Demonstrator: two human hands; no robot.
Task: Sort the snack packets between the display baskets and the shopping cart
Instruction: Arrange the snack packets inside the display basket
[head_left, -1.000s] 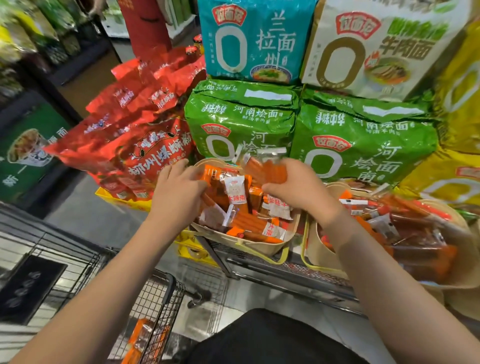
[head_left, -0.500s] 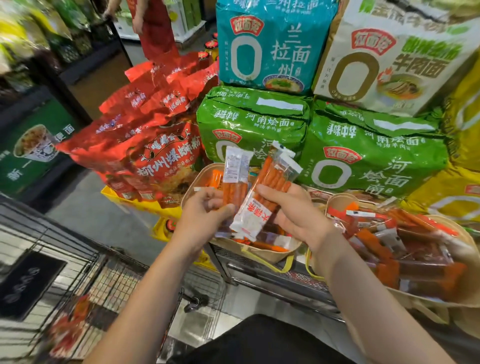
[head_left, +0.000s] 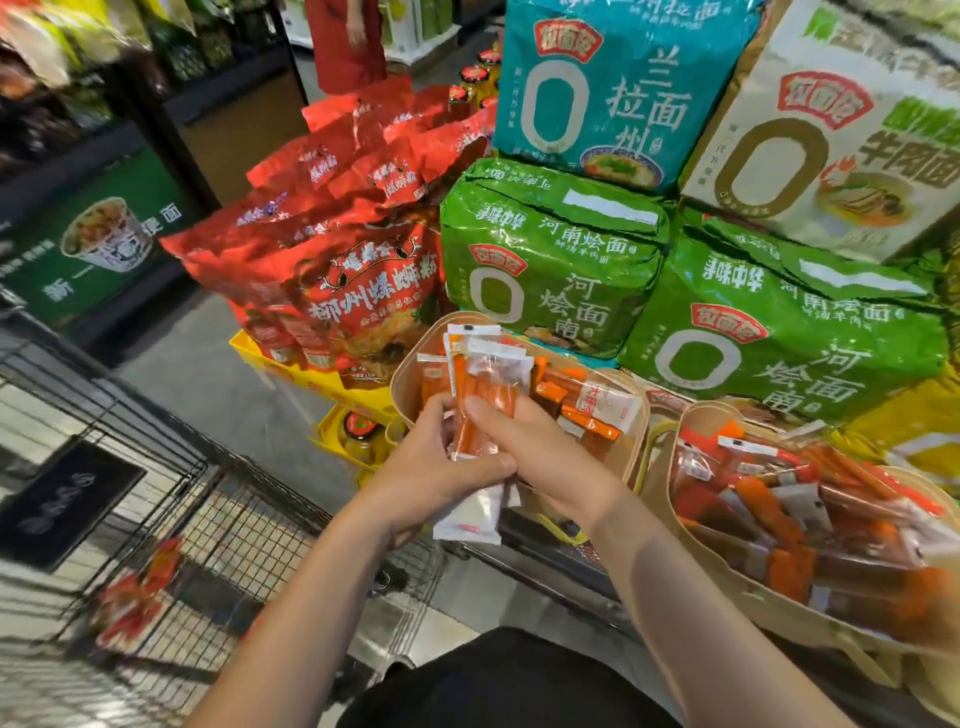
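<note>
Both hands gripped one packet bundle (head_left: 485, 410): left hand (head_left: 434, 467) beneath, right hand (head_left: 535, 457) squaring it (probably for one carry), just above the basket (head_left: 410, 379), cart (head_left: 218, 525) lower left

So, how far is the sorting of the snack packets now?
Some packets already lie in the cart. Both hands, left and right, hold a bunch of packets above the near basket. Many remain there and in the right basket.
</note>
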